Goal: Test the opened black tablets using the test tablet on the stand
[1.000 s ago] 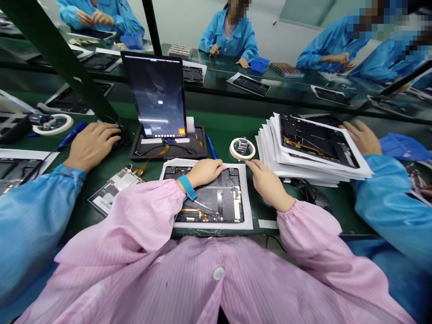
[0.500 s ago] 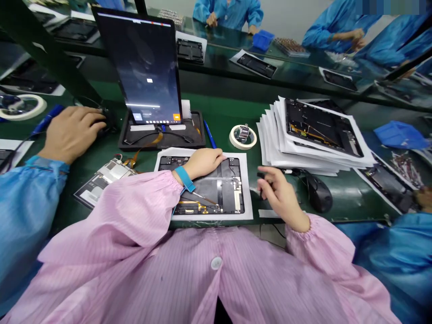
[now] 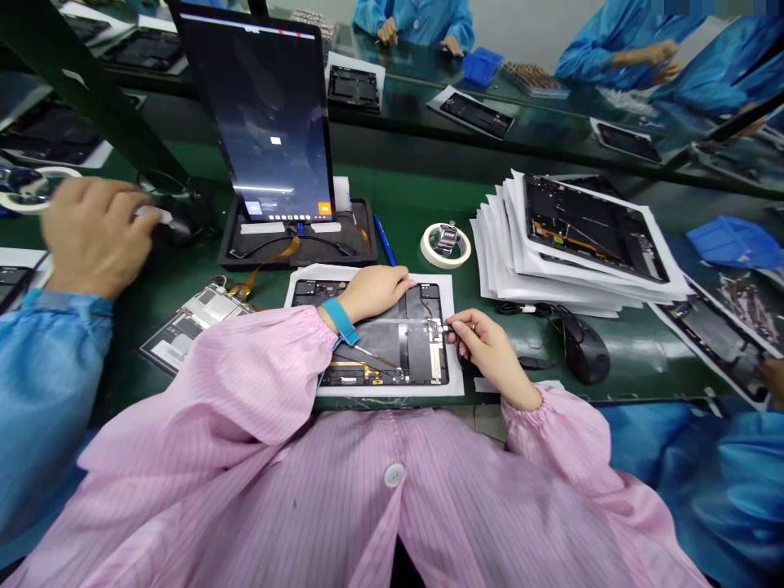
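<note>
Our left hand (image 3: 376, 294) lies flat, palm down, while our right hand (image 3: 492, 351) curls into a tight pinch.

An upright tablet (image 3: 257, 114) stands in a black tray (image 3: 294, 255) on the green desk (image 3: 416, 196). To the tablet's right lie a blue pen (image 3: 385, 241) and a roll of masking tape (image 3: 445, 245), then a tall stack of paper sheets (image 3: 490, 261) topped by a dark tablet housing (image 3: 588, 220). A black computer mouse (image 3: 585, 349) sits farther right, below the stack.
</note>
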Tool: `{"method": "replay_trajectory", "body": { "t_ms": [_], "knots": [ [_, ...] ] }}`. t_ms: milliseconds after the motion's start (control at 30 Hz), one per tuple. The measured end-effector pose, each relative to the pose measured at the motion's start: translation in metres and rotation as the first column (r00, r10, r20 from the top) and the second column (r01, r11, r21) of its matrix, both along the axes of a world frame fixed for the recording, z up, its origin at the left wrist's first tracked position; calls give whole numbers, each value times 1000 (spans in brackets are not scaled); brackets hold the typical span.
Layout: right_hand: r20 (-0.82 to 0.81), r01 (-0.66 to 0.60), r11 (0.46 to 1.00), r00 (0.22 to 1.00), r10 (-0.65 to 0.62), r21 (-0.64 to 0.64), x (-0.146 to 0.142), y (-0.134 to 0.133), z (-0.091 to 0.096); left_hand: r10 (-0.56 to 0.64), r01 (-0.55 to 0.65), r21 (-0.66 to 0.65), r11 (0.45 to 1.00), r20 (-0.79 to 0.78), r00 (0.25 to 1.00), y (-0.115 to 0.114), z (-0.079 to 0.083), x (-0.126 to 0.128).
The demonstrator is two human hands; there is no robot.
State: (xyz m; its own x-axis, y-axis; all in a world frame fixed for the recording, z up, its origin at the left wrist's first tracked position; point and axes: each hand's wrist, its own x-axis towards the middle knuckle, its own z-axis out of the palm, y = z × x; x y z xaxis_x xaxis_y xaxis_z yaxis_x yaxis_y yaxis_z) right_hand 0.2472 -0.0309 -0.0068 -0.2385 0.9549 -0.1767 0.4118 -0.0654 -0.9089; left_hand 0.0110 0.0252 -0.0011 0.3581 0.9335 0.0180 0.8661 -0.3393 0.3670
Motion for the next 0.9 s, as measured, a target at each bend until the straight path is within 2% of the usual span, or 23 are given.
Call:
{"method": "replay_trajectory", "body": {
  "t_ms": [200, 367, 433, 533, 600, 733, 833, 900],
  "knots": [
    [61, -76, 997, 995, 75, 20, 0, 1, 2, 6, -6, -4, 1000, 2, 1000, 1, -1, 1],
    [178, -162, 980, 974, 141, 113, -3, 6, 3, 7, -7, -14, 1000, 7, 1000, 1, 0, 1],
    [292, -180, 966, 949, 121, 187, -6, 5, 6, 10, -10, -16, 1000, 12, 1000, 0, 1, 0],
    [572, -236, 917, 820, 11, 322, -11, -4, 12, 13, -12, -20, 1000, 29, 999, 0, 1, 0],
    [692, -319, 871, 721, -34, 374, -16, -13, 15, 8, -7, -14, 1000, 45, 999, 0, 0, 0],
    [797, -450, 787, 598, -86, 423, -24, -22, 10, 6, -7, 23, 1000, 54, 999, 1, -4, 0],
    [833, -490, 766, 543, -106, 416, -27, -22, 4, 14, -15, 27, 1000, 44, 999, 2, -5, 0],
    [839, -497, 765, 535, -101, 410, -29, -21, 1, 15, -16, 28, 999, 40, 999, 2, -5, 0]
  ]
}}
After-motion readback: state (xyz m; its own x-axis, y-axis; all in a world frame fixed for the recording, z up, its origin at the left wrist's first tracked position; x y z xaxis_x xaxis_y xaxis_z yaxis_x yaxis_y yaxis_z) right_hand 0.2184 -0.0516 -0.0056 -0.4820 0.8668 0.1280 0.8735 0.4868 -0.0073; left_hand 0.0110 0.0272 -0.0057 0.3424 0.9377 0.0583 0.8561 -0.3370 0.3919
